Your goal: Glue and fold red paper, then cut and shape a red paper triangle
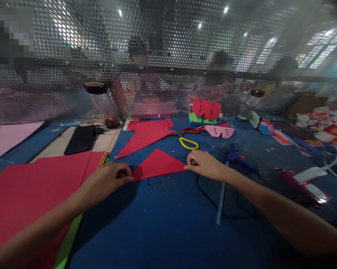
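A red paper triangle [157, 164] lies flat on the blue table [168, 224] in front of me. My left hand [108, 181] is closed in a pinch on the triangle's left corner. My right hand [203, 163] is closed in a pinch on its right corner. Both forearms reach in from the bottom edge.
A stack of red sheets [31, 190] lies at left, more red paper [146, 134] behind. Scissors [188, 136] with red and yellow handles, a blue glue gun [235, 156], a purple glue gun [300, 183], a black case [80, 139], a jar [102, 104] and cut paper pieces [206, 109] stand before a perforated screen [168, 56]; people sit beyond.
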Motion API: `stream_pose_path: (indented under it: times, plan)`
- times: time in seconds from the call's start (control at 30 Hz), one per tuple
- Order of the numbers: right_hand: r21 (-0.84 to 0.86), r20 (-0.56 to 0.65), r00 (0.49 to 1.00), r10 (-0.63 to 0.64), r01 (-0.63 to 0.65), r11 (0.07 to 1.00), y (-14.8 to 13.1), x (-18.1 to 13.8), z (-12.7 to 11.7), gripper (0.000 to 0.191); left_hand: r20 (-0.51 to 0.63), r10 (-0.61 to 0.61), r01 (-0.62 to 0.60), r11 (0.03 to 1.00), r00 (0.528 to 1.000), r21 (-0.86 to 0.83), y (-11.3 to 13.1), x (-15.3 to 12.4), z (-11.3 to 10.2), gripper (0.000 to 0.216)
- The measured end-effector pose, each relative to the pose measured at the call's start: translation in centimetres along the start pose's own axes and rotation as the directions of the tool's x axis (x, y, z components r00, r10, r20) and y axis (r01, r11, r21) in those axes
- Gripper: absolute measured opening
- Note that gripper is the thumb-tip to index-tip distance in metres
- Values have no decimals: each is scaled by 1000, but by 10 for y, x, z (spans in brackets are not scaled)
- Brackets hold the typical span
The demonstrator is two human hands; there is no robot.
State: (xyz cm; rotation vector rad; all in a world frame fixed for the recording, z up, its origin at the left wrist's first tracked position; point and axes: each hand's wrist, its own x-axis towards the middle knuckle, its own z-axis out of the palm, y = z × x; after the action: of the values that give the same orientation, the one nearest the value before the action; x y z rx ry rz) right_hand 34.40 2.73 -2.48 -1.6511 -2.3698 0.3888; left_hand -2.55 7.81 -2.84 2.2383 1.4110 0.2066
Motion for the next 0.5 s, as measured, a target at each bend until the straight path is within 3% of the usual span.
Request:
stream_pose_path:
  times: [0.5]
  plan:
    - [230,90,995,-39,18,973,14,2,-7,5,49,14,-12,999,999,-37,-4,1,-4,30]
